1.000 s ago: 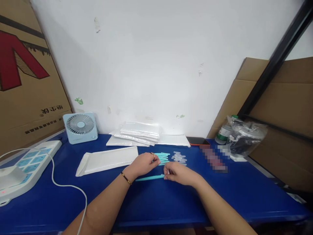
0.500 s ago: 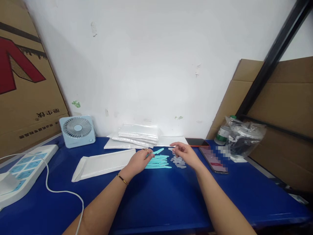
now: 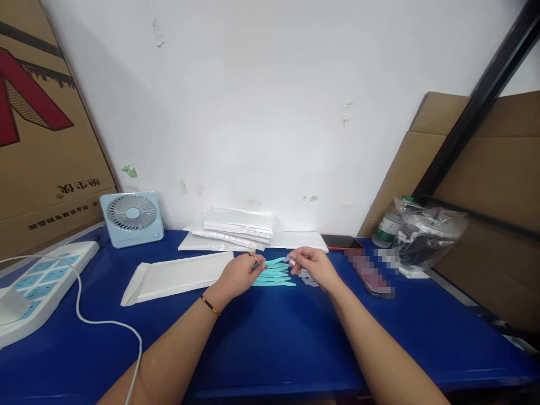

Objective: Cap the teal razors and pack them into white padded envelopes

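My left hand is closed on a teal eyebrow razor, whose tip points to the right. Under and beside those fingers lie several more teal razors on the blue table, their left ends hidden by the hand. Pinched in my right hand is a small clear plastic cap, close to the tip of the held razor; whether the two touch I cannot tell. A pile of clear caps lies partly covered below my right hand.
A long white padded envelope lies to the left. Behind it are stacked white envelopes and a blue fan. A power strip with a white cable is at far left. A phone, bottle and plastic bag stand right.
My right hand has picked up a clear cap from the pile and moved left to the razor's tip. My left hand keeps its hold on the razor. The view has shifted slightly.
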`<move>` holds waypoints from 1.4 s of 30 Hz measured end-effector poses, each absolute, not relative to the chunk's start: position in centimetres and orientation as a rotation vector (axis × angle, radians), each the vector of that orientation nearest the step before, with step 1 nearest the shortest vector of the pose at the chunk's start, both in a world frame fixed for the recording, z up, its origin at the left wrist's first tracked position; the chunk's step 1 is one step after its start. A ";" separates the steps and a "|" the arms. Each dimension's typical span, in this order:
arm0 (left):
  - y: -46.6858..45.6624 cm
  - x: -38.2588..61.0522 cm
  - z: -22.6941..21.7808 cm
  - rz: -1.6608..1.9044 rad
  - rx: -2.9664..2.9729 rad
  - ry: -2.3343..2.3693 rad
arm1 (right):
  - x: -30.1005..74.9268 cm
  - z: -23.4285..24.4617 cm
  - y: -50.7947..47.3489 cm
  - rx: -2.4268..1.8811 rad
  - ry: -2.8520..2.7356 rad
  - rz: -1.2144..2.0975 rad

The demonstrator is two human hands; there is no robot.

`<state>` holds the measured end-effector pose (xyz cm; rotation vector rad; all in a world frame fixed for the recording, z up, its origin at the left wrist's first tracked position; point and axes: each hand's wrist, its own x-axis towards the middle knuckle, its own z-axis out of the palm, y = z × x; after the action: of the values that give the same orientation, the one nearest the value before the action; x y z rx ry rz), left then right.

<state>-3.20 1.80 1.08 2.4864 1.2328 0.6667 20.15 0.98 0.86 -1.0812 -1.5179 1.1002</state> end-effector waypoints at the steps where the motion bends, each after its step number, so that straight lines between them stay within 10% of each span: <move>1: 1.8 -3.2 1.1 0.669 2.484 1.229 | 20.2 1.0 0.9 -1.086 -1.526 1.098; 25: 1.0 -2.3 0.8 0.605 2.479 1.106 | 19.6 1.2 0.1 -1.157 -1.760 1.209; 42: 1.9 -1.6 -0.6 0.552 2.659 1.358 | 24.3 -0.3 1.5 -1.559 -2.234 0.451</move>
<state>-1.56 1.92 -0.59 2.6586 1.3579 0.5520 24.29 1.50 -0.29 -1.5585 -2.2340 0.4512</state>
